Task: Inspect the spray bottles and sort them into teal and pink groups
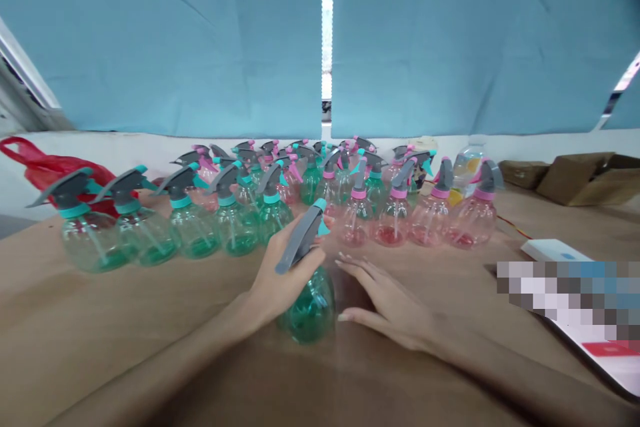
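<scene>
My left hand (290, 257) is wrapped round the neck of a green spray bottle (310, 310), just under its grey head with a turquoise nozzle and trigger. The bottle leans a little to the right, and its collar is hidden by my fingers. To its right, my right hand (385, 303) holds nothing, with fingers stretched toward the bottle and a small gap between. A row of green spray bottles (195, 233) stands behind on the left. Pink spray bottles (390, 227) form a row behind on the right.
More spray bottles crowd the back of the wooden table (200, 320). A red plastic bag (65, 170) lies at the left. Cardboard boxes (575, 180), a clear plastic bottle (471, 153) and a white box (555, 250) are on the right, near a partly pixelated flat object. Blue curtains hang behind.
</scene>
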A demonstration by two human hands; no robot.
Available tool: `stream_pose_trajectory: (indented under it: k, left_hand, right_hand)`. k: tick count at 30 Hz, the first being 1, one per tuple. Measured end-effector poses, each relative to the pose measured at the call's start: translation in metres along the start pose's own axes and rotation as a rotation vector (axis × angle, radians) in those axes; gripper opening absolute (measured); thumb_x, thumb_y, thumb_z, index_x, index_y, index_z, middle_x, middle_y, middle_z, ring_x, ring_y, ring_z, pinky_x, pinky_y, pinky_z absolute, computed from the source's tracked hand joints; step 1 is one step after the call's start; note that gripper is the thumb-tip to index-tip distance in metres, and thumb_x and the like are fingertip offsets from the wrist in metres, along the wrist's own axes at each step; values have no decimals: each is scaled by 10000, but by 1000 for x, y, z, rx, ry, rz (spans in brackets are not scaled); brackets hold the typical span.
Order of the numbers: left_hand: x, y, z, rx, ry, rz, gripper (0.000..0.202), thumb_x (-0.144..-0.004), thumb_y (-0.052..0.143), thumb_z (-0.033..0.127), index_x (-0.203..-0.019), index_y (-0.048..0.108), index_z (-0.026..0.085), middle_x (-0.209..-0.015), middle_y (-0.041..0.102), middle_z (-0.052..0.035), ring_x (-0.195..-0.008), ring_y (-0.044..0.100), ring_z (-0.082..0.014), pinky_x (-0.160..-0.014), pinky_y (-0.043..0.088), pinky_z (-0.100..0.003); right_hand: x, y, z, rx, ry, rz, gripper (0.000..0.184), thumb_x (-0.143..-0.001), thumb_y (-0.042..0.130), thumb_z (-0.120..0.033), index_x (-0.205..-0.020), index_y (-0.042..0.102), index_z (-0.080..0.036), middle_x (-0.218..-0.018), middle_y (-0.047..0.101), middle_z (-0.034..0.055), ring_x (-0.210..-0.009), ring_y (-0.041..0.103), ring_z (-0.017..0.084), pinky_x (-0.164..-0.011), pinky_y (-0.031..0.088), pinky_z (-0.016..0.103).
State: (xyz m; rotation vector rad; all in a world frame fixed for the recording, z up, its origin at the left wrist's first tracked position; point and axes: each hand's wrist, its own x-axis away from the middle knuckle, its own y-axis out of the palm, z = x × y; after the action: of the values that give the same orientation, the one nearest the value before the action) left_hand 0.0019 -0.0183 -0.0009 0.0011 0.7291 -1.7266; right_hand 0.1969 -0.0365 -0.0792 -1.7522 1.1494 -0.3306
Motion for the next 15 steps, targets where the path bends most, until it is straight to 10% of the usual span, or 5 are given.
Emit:
stream_pose_trajectory:
  k: [15]
  left_hand:
    - [-13, -3, -4, -132, 2, 69, 103, -724, 453, 222, -733, 554, 241, -640, 540, 33, -603, 512, -154, -579, 452, -296]
  right_hand:
    - [8, 4, 35, 48, 20, -68, 701, -809, 533, -587, -1396, 361, -245, -1474, 311, 74, -1361, 251, 271, -1098, 233, 515]
